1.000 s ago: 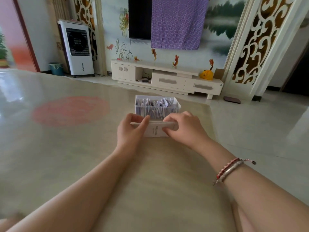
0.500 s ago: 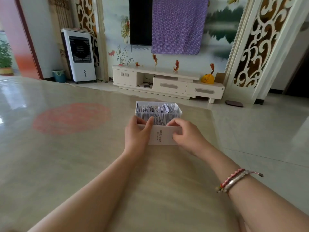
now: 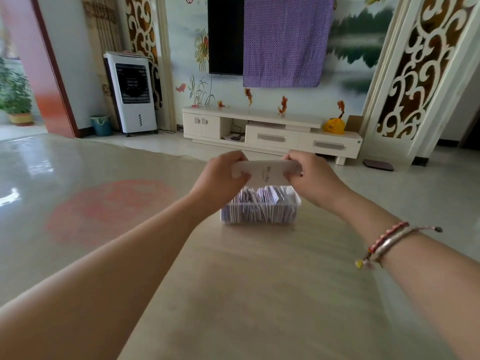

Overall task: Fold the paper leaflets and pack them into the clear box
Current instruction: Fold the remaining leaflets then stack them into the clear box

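You've lifted the folded leaflet (image 3: 265, 171) off the tabletop (image 3: 259, 281), left hand (image 3: 220, 175) and right hand (image 3: 311, 175) each keeping a pinching grip on an end, above the clear box (image 3: 259, 214) at 12 o'clock, ready for packing.

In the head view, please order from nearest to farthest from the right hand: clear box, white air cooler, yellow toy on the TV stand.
From the right hand:
1. Clear box, just below it on the table.
2. Yellow toy, behind it on the stand.
3. White air cooler, far left by the wall.

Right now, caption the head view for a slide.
Both hands, left hand and right hand, hold a folded leaflet above the clear box.
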The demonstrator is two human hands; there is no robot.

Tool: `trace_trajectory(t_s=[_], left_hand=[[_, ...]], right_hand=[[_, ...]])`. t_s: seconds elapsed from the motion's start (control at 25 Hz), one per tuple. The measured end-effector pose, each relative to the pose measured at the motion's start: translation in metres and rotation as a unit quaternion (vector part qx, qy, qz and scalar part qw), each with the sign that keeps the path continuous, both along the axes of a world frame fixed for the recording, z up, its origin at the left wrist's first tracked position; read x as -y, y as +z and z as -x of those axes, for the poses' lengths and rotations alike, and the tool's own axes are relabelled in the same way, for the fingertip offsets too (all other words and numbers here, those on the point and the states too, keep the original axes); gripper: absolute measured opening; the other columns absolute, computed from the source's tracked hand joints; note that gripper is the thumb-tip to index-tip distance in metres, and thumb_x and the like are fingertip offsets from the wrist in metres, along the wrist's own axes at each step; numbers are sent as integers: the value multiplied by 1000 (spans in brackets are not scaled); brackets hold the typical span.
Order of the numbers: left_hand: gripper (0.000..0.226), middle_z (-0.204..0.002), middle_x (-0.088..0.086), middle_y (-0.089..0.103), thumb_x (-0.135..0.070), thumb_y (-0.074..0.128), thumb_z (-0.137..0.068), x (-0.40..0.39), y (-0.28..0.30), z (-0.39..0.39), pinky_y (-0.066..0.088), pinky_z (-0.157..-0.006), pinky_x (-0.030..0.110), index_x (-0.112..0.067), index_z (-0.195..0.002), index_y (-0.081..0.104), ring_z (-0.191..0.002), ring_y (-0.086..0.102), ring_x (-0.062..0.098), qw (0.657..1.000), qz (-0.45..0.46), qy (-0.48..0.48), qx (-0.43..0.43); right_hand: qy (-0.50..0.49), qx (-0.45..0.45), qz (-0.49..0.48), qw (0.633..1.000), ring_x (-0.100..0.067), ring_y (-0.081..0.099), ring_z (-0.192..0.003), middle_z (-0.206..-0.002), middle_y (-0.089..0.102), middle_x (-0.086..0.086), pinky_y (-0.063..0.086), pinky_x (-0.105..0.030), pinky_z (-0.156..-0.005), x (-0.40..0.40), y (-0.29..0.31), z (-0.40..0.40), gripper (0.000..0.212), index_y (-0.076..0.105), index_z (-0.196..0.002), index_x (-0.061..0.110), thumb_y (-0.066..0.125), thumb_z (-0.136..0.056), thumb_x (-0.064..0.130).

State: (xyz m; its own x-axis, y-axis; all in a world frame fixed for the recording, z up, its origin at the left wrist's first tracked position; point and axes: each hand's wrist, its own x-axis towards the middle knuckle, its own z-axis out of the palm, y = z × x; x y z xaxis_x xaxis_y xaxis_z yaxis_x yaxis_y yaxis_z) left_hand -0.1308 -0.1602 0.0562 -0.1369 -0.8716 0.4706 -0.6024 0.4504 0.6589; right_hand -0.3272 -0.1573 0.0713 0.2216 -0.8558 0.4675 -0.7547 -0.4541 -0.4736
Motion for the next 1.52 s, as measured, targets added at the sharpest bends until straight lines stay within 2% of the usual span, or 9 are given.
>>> trace_trajectory(t_s=[0.36,0.52,0.64,0.92,1.0,1.12,1.2,1.32,1.52], left_hand=[[13,-81,-2,57,-13,47,-93,98,-18,10,40,-52,26,-18,-99,58,-64,55,17,985,-50,39,163],[23,-107,-3,49,-15,47,-93,101,-36,11,40,-85,28,-19,-115,53,-99,40,15,985,-12,50,162],[33,-123,-2,44,-24,47,-96,98,-29,12,34,-99,34,-21,-128,47,-118,35,20,995,26,64,67],[52,-158,-9,20,-46,35,-99,89,-48,22,6,-120,47,-33,-149,24,-147,12,18,952,-90,38,289],[54,-154,-5,31,-48,37,-98,92,-46,24,19,-117,50,-30,-148,28,-141,29,23,969,-94,45,225],[60,-144,8,45,-53,35,-97,95,-38,16,38,-106,47,-20,-146,32,-122,51,28,987,-132,94,-12],[63,-136,13,50,-53,34,-98,100,-39,3,40,-104,46,-9,-143,34,-120,51,28,950,-245,146,-125],[61,-103,14,63,-55,33,-98,106,-46,-4,54,-80,40,-1,-123,48,-89,62,26,831,-420,80,-356],[36,-106,7,63,2,32,-98,108,-50,-1,51,-67,32,-9,-124,54,-74,59,16,787,-334,56,-515]], right_hand=[[-3,-36,-80,996,-17,54,-71,-84,58,-3,40,-27,-56,111,-32,5,15,57,-85,12,47,-86,1],[-3,-87,-107,990,-16,44,-106,-105,50,5,38,-35,-88,115,-45,10,17,60,-103,23,53,-89,16],[-17,15,-116,993,-16,36,-127,-126,46,3,33,-39,-105,109,-45,15,29,54,-123,25,47,-94,24],[-103,13,-272,957,-27,41,-129,-146,36,-10,42,-34,-97,107,-61,4,74,24,-147,19,54,-90,53],[-85,78,-302,946,-25,47,-124,-144,41,-10,44,-31,-88,104,-59,4,70,24,-147,18,52,-92,51],[-64,207,-327,920,-23,36,-135,-151,34,-8,30,-36,-108,97,-53,11,64,27,-148,14,40,-97,52],[-79,279,-356,888,-25,30,-141,-155,28,-9,23,-39,-114,92,-49,14,68,25,-151,13,29,-98,57],[-104,359,-373,849,-27,47,-125,-145,43,-14,43,-36,-94,89,-45,9,66,32,-147,10,22,-100,55],[-72,497,-244,829,-18,58,-108,-121,62,-3,43,-26,-73,97,-57,6,47,52,-127,12,27,-103,44]])
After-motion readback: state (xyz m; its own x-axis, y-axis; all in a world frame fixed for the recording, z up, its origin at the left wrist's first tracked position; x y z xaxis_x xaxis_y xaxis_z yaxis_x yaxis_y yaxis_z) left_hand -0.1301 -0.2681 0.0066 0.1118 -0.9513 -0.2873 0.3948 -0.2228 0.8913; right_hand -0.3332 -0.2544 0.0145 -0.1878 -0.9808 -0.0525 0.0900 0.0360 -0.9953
